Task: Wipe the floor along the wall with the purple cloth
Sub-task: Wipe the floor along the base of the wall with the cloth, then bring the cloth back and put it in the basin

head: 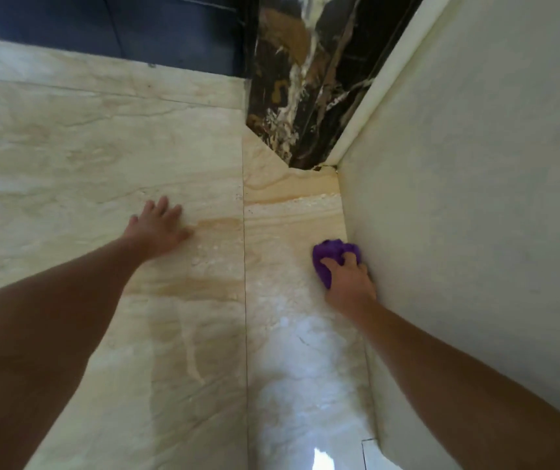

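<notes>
Two hands down: right hand [348,279] clenched over bunched cloth [331,257] on floor [170,147], touching wall [475,198]. Left hand [160,225] flat, released, bracing on tile. Soft, light, likely to bunch; best pressed under spread palm, gripped at top folds.

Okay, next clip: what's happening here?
A person is down at floor level, wiping a beige tile floor. The right hand clutches a bunched purple cloth pressed to the floor right where it meets the white wall. The left hand lies flat on the tiles, empty, apparently as support. A dark marble panel stands ahead in the corner.
</notes>
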